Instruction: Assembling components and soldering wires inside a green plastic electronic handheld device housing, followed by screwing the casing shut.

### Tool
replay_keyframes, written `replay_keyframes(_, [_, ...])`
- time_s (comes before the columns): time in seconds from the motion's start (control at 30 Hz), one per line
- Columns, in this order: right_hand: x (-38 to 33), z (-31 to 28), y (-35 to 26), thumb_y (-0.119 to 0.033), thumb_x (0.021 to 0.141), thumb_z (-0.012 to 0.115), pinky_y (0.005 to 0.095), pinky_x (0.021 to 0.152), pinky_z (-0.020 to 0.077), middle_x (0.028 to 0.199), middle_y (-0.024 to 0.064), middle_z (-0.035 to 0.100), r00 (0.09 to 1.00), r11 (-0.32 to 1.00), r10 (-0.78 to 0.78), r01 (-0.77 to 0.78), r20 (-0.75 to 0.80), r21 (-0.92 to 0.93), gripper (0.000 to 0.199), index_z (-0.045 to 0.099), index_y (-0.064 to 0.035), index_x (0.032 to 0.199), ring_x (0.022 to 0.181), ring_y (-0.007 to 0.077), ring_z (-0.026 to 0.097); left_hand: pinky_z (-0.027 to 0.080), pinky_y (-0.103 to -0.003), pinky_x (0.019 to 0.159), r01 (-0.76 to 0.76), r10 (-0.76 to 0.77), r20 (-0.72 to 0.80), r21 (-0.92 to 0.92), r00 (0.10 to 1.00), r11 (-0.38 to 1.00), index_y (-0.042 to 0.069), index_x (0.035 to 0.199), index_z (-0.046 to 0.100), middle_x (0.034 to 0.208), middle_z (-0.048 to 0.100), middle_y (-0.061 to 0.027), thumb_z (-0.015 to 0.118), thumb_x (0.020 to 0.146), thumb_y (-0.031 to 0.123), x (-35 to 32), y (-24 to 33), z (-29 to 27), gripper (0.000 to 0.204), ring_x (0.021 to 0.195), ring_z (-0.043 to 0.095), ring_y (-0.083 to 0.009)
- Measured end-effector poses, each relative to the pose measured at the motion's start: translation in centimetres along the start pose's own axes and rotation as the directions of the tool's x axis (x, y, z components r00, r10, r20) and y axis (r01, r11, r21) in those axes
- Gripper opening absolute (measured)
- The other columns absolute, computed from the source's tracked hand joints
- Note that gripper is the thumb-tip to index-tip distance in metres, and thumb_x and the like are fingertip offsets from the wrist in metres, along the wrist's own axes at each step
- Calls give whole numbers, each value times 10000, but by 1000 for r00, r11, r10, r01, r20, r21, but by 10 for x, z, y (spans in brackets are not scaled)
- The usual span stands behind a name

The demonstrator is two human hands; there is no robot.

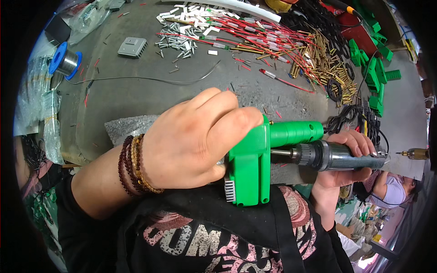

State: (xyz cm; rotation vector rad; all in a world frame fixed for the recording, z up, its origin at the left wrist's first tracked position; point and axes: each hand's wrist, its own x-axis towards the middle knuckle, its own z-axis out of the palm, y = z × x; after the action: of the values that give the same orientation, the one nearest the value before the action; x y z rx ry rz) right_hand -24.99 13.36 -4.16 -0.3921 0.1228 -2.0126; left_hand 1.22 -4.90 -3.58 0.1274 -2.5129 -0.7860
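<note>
My left hand is closed round a green plastic tool housing, which has a round handle pointing right. Grey metal fins show at the housing's lower left corner. In my right hand lies a dark electric screwdriver, its fingers wrapped round the body. The screwdriver is held level, and its bit reaches the right side of the housing, just below the handle. The bit's tip is hidden, so whether it sits in a screw I cannot tell. My left palm and fingertips hide part of the housing.
Loose screws, red wires and brass tubes lie heaped at the far side. A finned metal block and a wire spool are at left. Green plastic parts stand at far right; another person is beyond.
</note>
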Motion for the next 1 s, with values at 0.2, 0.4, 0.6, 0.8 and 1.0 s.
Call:
replay_keyframes(0.2, [13, 2, -17, -102, 720, 896, 411, 1061, 363, 1011, -98, 589, 994, 986, 104, -98, 39, -134, 436, 632, -251, 1035, 931, 77, 561, 491, -433, 792, 65, -67, -2, -223, 998, 973, -2, 1237, 525, 1048, 636, -163, 758, 660, 163, -1, -3, -11, 644, 891, 601, -358])
replay_keyframes(0.4, [29, 10, -19, -125, 778, 838, 478, 1101, 339, 1089, -34, 598, 991, 994, -2, -13, -131, -113, 369, 608, -177, 1061, 977, 128, 571, 487, -425, 810, 116, -122, -12, -240, 992, 964, -9, 1169, 584, 1021, 651, -168, 800, 743, 252, -1, -5, -10, 544, 881, 619, -353])
replay_keyframes(0.6, [36, 8, -15, -122, 773, 838, 476, 1090, 347, 1104, -26, 593, 988, 990, 26, -47, -152, -134, 377, 614, -181, 1070, 985, 132, 571, 483, -432, 789, 91, -93, 1, -235, 996, 968, -17, 1174, 582, 1005, 647, -168, 806, 797, 297, 2, -7, -11, 540, 850, 612, -358])
replay_keyframes(0.8, [37, 9, -10, -127, 793, 823, 468, 1090, 345, 1089, -40, 577, 988, 988, 61, -80, -144, -134, 359, 606, -197, 1070, 999, 121, 561, 478, -433, 771, 56, -62, -19, -233, 998, 971, -24, 1174, 576, 992, 639, -169, 810, 795, 300, 3, -9, -9, 550, 827, 604, -356])
replay_keyframes(1.0, [40, 9, -12, -128, 802, 816, 474, 1085, 346, 1077, -50, 562, 992, 982, 86, -100, -94, -162, 359, 592, -202, 1073, 1004, 121, 555, 480, -427, 766, 52, -60, -25, -226, 998, 973, -27, 1169, 576, 992, 639, -167, 809, 793, 294, 2, -8, -9, 546, 830, 609, -350])
